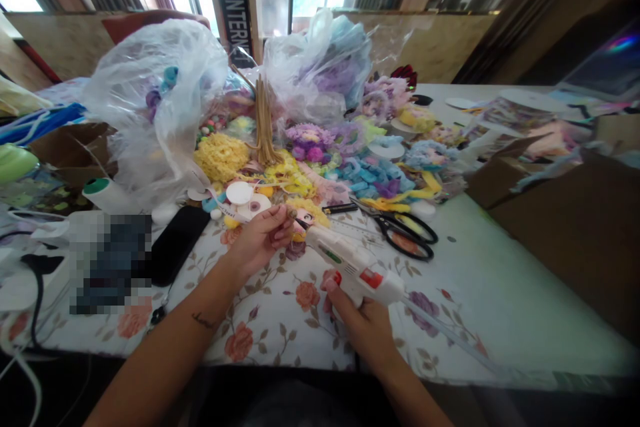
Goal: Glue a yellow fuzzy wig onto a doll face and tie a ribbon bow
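My right hand is wrapped round the handle of a white glue gun, whose dark nozzle points up and left. A long translucent glue stick sticks out of its rear. Just left of the nozzle, my left hand pinches a small brownish piece, too small to identify. Right behind the nozzle lies a doll-like face with curly yellow hair. Black-handled scissors rest to the right of it, beside a clear ruler.
Behind the hands are heaped fuzzy yarn pieces, plastic bags and a bundle of tan sticks. A black phone lies at the left, near a white power strip. Cardboard stands at the right.
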